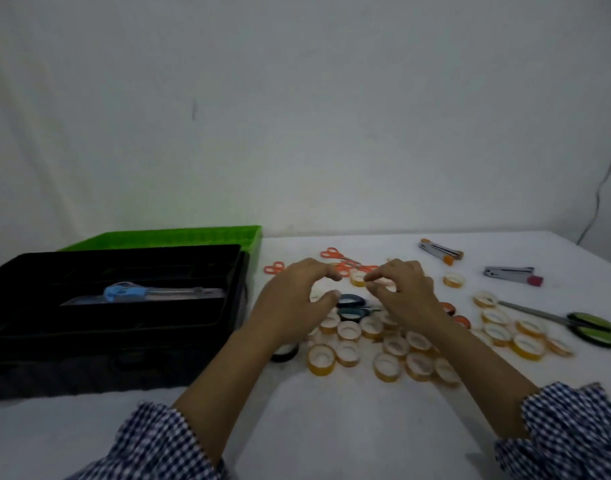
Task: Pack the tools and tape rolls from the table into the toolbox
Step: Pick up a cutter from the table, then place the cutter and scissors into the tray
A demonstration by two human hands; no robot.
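hands hover side by side over the tape rolls (387,367) on the table (331,431): left hand (295,301) and right hand (406,296) arched, fingers and thumbs apart, gripping nothing. small orange scissors (333,255) lie just beyond the fingertips. large green scissors (591,329) and two grey metal tools (441,252) lie to the right. black toolbox (117,327) stands open on the left, a blue-handled tool (124,292) inside.
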